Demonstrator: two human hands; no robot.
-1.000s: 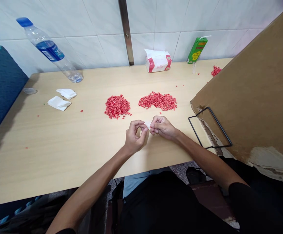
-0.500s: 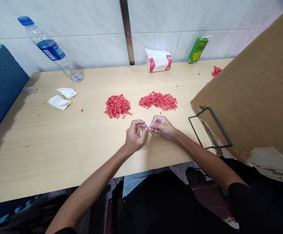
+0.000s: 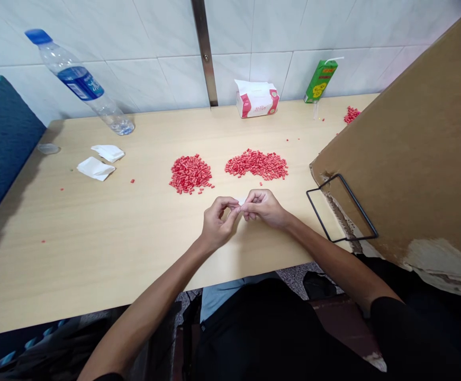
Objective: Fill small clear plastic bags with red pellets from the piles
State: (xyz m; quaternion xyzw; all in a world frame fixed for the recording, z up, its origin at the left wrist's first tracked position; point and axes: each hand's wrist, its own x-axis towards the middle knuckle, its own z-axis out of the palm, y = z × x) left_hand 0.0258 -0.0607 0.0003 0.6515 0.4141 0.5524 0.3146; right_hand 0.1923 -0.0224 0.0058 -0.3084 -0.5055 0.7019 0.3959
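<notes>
My left hand [image 3: 219, 219] and my right hand [image 3: 265, 207] meet above the table, fingertips touching or nearly so. Between them shows a small white piece [image 3: 242, 201], thin like paper or plastic; most of it is hidden by the fingers. Both hands pinch it, the left with thumb and forefinger curved into a ring. Just beyond the hands lie two heaps of small red cylindrical pieces: a rounded left heap [image 3: 190, 174] and a wider right heap [image 3: 257, 164]. One loose red piece [image 3: 261, 184] lies close to the right hand.
At the back stand a clear bottle [image 3: 81, 83], tilted in view, a tissue pack [image 3: 257, 99] and a green drink carton [image 3: 321, 81]. White folded tissues [image 3: 96, 169] lie left. A brown board [image 3: 405, 137] with a black wire frame [image 3: 343, 208] bounds the right, near another red heap [image 3: 351, 114].
The fingertips have drawn slightly closer together around the white piece. The whole view has shifted a little; the red heaps stay as they were.
</notes>
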